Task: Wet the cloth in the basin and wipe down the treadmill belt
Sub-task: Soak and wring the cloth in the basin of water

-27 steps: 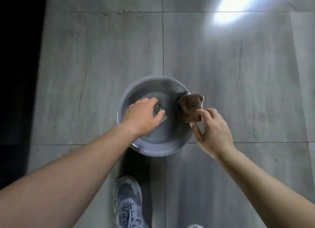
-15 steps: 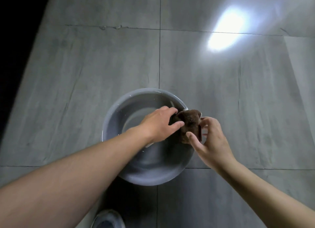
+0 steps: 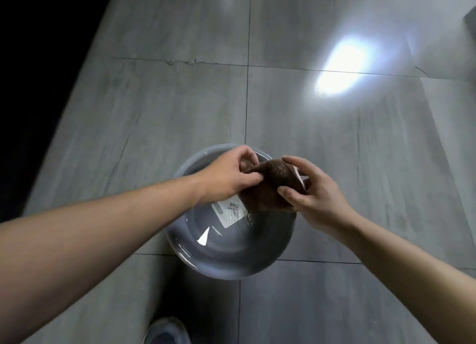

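The left hand [image 3: 229, 175] comes in from the left, its thumb and fingers pinching the narrow end of the brown cloth [image 3: 268, 186]. The cloth hangs between both hands above the far right part of the grey basin [image 3: 231, 264], clear of the water. Its long axis runs roughly left to right, with the tapered end pointing up-left and the bulk lower right. There the right hand [image 3: 316, 197] clamps the bunched part with curled fingers. Both hands already have it, so a wring looks likely to twist along that axis. The treadmill belt is not in view. A bright glare [image 3: 340, 68] lies on the floor tiles further right.
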A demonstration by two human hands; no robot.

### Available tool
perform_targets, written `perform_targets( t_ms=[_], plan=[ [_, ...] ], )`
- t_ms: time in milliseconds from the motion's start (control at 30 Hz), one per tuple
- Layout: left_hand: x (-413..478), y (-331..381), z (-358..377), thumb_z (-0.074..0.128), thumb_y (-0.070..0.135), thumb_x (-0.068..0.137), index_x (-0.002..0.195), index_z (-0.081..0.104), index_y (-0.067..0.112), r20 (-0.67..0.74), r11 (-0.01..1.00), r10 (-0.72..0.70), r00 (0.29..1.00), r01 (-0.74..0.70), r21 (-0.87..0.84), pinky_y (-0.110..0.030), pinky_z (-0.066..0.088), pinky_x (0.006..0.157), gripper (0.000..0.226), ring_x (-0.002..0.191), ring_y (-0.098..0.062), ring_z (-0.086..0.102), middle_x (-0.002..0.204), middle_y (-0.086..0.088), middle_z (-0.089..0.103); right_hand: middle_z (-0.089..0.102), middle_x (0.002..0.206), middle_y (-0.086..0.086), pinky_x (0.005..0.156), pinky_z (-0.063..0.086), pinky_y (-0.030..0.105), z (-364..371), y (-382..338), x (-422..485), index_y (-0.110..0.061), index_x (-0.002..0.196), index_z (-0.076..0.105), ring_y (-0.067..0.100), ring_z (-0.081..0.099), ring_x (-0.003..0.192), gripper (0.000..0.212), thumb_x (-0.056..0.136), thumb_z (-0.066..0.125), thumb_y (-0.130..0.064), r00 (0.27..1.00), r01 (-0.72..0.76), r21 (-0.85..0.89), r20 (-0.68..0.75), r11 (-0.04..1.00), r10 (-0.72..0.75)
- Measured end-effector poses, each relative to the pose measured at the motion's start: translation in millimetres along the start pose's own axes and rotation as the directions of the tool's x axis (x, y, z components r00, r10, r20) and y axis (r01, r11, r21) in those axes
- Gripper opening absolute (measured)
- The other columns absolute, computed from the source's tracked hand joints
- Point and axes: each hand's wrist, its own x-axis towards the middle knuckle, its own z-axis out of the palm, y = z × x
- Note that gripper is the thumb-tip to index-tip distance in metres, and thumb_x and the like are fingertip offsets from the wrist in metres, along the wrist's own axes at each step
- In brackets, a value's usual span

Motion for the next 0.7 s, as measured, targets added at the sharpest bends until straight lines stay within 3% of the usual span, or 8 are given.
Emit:
perform_targets(
  t_ms=[100, 200, 267, 367, 467, 567, 633, 700],
  plan=[
    [-12.5, -11.5, -23.6, 0.079, 0.006, 0.083, 0.106, 0.059, 0.014, -0.057, 0.995, -0.064, 0.996, 0.059, -0.079, -0.036, 0.052, 0.076, 0.032, 0.079, -0.019, 0.061, 0.083, -0.01, 0.064, 0.059, 0.117, 0.002, 0.098, 0.042, 0.024, 27.3, -16.0, 5.9, -0.036, 0.135, 0.057, 0.013, 0.054, 0.104, 0.055, 0.084, 0.075, -0.023, 0.998, 0.022, -0.089, 0.06, 0.996, -0.017],
    [-21.9, -39.5, -33.0, 0.08, 0.004, 0.083, 0.098, 0.064, 0.016, -0.198, 0.983, -0.182, 0.963, 0.185, -0.004, -0.028, 0.054, 0.074, 0.025, 0.073, -0.012, 0.063, 0.074, 0.002, 0.066, 0.059, 0.123, 0.006, 0.101, 0.035, 0.021, 63.5, -15.9, 10.3, -0.029, 0.137, 0.057, 0.02, 0.051, 0.12, 0.052, 0.087, 0.072, -0.025, 0.995, 0.027, -0.16, 0.1, 0.987, -0.01],
    [-21.2, -61.9, -30.0, 0.082, 0.009, 0.081, 0.091, 0.063, 0.019, -0.277, 0.954, -0.275, 0.921, 0.296, 0.038, -0.033, 0.056, 0.077, 0.024, 0.078, -0.018, 0.064, 0.078, 0.0, 0.069, 0.052, 0.121, 0.007, 0.1, 0.031, 0.017, 82.8, -12.1, 9.9, -0.027, 0.139, 0.054, 0.023, 0.05, 0.121, 0.051, 0.09, 0.07, -0.027, 0.989, -0.059, -0.184, 0.122, 0.981, 0.083],
    [-15.4, -81.7, -23.1, 0.082, 0.022, 0.082, 0.095, 0.061, 0.022, -0.369, 0.865, -0.275, 0.888, 0.396, 0.307, -0.033, 0.052, 0.085, 0.025, 0.093, -0.022, 0.065, 0.101, -0.003, 0.071, 0.046, 0.127, 0.009, 0.108, 0.039, 0.03, 103.0, -4.0, 9.7, -0.031, 0.14, 0.053, 0.029, 0.051, 0.123, 0.05, 0.092, 0.066, -0.036, 0.981, -0.164, -0.216, 0.068, 0.963, 0.182],
    [-12.1, -80.0, -12.7, 0.076, 0.03, 0.087, 0.116, 0.055, 0.016, -0.425, 0.79, -0.299, 0.854, 0.471, 0.392, -0.033, 0.048, 0.092, 0.039, 0.113, -0.029, 0.062, 0.122, -0.009, 0.066, 0.046, 0.133, 0.011, 0.105, 0.043, 0.038, 115.0, -0.3, 13.4, -0.033, 0.14, 0.053, 0.034, 0.049, 0.124, 0.05, 0.093, 0.062, -0.044, 0.979, -0.188, -0.283, 0.018, 0.941, 0.201],
    [-10.3, -82.0, -3.3, 0.074, 0.042, 0.088, 0.134, 0.043, 0.01, -0.494, 0.725, -0.409, 0.767, 0.602, 0.334, -0.037, 0.047, 0.099, 0.064, 0.124, -0.034, 0.059, 0.134, -0.013, 0.061, 0.049, 0.135, 0.015, 0.106, 0.043, 0.038, 121.1, -0.1, 17.2, -0.032, 0.142, 0.049, 0.035, 0.051, 0.126, 0.052, 0.093, 0.061, -0.047, 0.968, -0.234, -0.272, 0.027, 0.934, 0.25],
    [-11.7, -87.6, 1.1, 0.074, 0.048, 0.086, 0.137, 0.04, 0.007, -0.511, 0.72, -0.491, 0.705, 0.659, 0.217, -0.037, 0.049, 0.097, 0.074, 0.119, -0.035, 0.062, 0.133, -0.014, 0.062, 0.052, 0.136, 0.015, 0.107, 0.041, 0.035, 123.4, 1.4, 19.7, -0.028, 0.144, 0.047, 0.034, 0.052, 0.128, 0.056, 0.093, 0.063, -0.045, 0.955, -0.285, -0.195, 0.027, 0.939, 0.295],
    [-16.0, -93.0, 5.6, 0.077, 0.05, 0.082, 0.129, 0.051, 0.008, -0.495, 0.759, -0.543, 0.678, 0.648, 0.055, -0.034, 0.054, 0.089, 0.068, 0.105, -0.032, 0.069, 0.121, -0.011, 0.069, 0.058, 0.135, 0.011, 0.106, 0.04, 0.033, 126.1, 3.5, 22.2, -0.024, 0.143, 0.048, 0.03, 0.053, 0.128, 0.057, 0.092, 0.067, -0.041, 0.945, -0.324, -0.118, 0.008, 0.939, 0.327]
  ],
)
